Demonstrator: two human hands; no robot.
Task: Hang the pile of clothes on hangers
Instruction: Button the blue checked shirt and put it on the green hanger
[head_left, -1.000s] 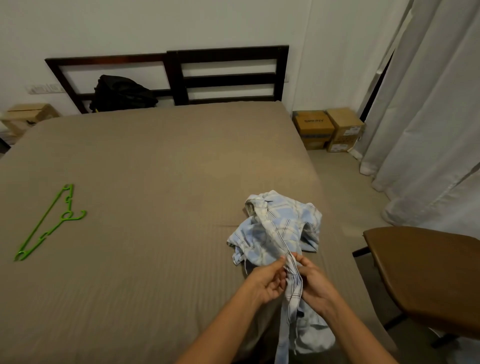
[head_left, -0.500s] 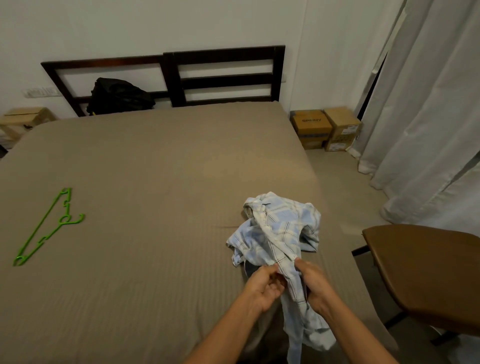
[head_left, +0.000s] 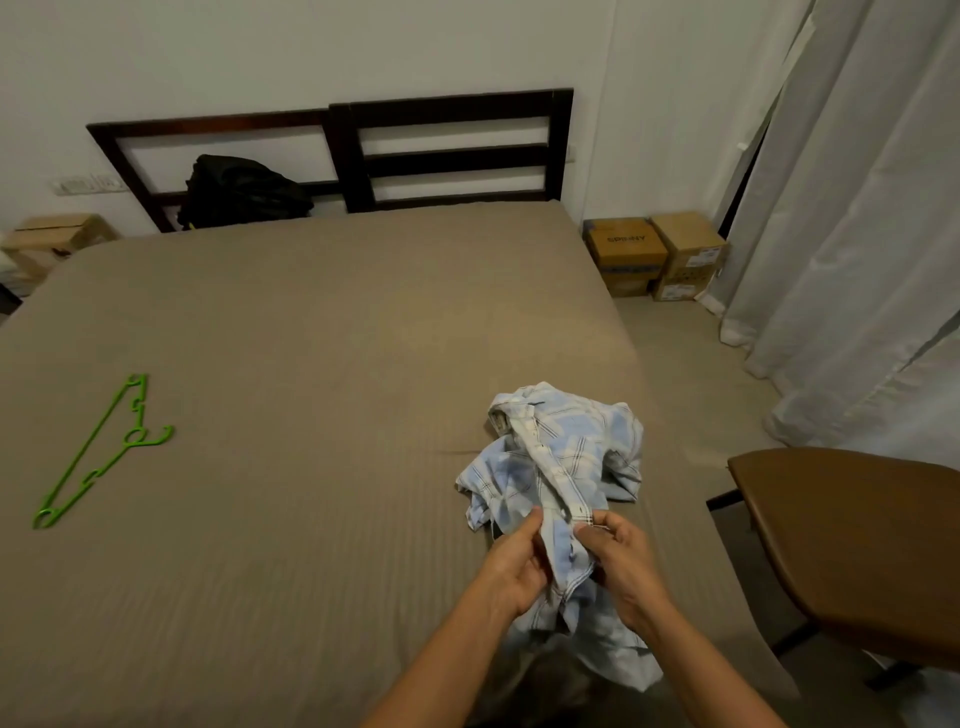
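**Shirt front being worked open; hanger not yet fetched**

- Plaid shirt (head_left: 563, 457): lies crumpled on the bed (head_left: 311, 338), toward 5 o'clock of the mattress, with its lower part trailing off the near edge.
- Change: a second ago both hands pinched the button strip close together, drawn into a taut line. Now the left hand (head_left: 511, 566) has shifted out toward 9 o'clock, and the strip between the hands sags and folds.
- Hands: each grasps the cloth, left thumb and fingers on the front edge, right hand (head_left: 621, 561) pinching the strip at about mid-length.
- Reading: likely opening or sorting the front so a hanger can enter. Whether a button has come free cannot be told.
- Axis: the strip runs from 11 o'clock to 5 o'clock. The collar end points away from the person toward the headboard (head_left: 447, 150); the hem points back at the person.
- Green hanger (head_left: 98, 452): flat on the bed at 9 o'clock, well apart from the shirt, untouched.
- Beyond: black bag (head_left: 239, 189) at 11 o'clock against the headboard, cardboard boxes (head_left: 654, 254) at 2 o'clock, curtain (head_left: 857, 234) at 3 o'clock.
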